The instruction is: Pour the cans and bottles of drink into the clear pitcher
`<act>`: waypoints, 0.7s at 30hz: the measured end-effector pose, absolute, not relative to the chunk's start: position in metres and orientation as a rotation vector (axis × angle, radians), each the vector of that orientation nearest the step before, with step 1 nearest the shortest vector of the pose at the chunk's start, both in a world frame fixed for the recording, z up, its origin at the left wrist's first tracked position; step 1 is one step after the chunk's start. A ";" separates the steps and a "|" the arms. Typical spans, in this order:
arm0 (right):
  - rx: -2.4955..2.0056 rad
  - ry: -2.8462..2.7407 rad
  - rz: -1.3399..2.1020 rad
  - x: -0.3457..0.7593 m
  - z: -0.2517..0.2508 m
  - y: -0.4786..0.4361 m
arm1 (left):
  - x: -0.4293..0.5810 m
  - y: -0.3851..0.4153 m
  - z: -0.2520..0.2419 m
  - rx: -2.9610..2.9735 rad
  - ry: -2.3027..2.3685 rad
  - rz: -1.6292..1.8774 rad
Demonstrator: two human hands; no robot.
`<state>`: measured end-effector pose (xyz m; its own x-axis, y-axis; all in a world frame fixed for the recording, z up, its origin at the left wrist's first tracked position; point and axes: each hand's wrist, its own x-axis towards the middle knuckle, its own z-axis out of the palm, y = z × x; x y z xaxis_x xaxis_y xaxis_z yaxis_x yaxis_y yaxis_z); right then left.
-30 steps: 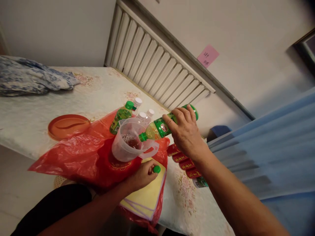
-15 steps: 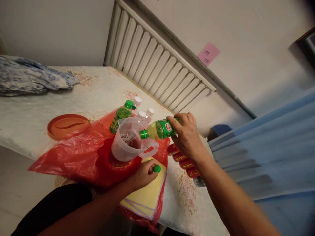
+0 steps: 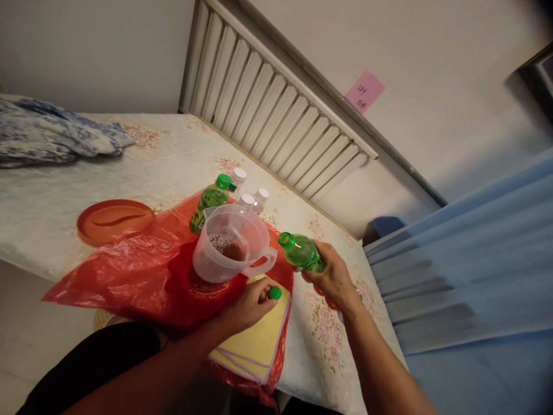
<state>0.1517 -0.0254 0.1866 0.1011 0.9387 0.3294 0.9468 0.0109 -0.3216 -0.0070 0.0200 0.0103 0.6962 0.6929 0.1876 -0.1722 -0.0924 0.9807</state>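
My right hand (image 3: 332, 280) is closed round an uncapped green bottle (image 3: 301, 252), held nearly upright just right of a clear plastic jug (image 3: 231, 245). The jug stands on a red plastic bag (image 3: 142, 271) and holds a little dark bubbly liquid. My left hand (image 3: 252, 304) pinches the bottle's green cap (image 3: 273, 293) above a stack of yellow sheets (image 3: 254, 343), in front of the jug.
Behind the jug stand a full green-capped bottle (image 3: 210, 200) and three white-capped bottles (image 3: 249, 199). An orange dish (image 3: 114, 219) lies at the left, a blue-patterned cloth (image 3: 52, 132) farther back. A radiator (image 3: 276, 109) runs along the wall; blue fabric (image 3: 466, 271) hangs at the right.
My right hand has drawn the bottle back from over the jug, lowered it to the right and turned it from tipped to nearly upright. The left hand has stayed put with the cap.
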 end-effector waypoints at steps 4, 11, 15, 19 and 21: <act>-1.986 -1.723 0.069 0.169 0.148 -0.063 | -0.007 0.021 0.012 1.425 0.436 0.782; -2.143 -1.623 0.048 0.182 0.082 -0.118 | -0.004 0.022 0.012 1.317 0.386 0.828; -2.177 -1.612 0.107 0.174 0.076 -0.120 | -0.002 0.023 0.009 1.309 0.393 0.817; -2.184 -1.606 0.159 0.165 0.083 -0.114 | -0.002 0.024 0.008 1.302 0.383 0.825; -2.179 -1.598 0.182 0.162 0.084 -0.112 | -0.002 0.024 0.009 1.306 0.378 0.826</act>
<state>0.1623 -0.1115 0.0845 0.3274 0.9338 0.1443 0.8773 -0.2438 -0.4133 -0.0018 0.0241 0.0088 0.6678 0.7177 0.1973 -0.3201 0.0376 0.9466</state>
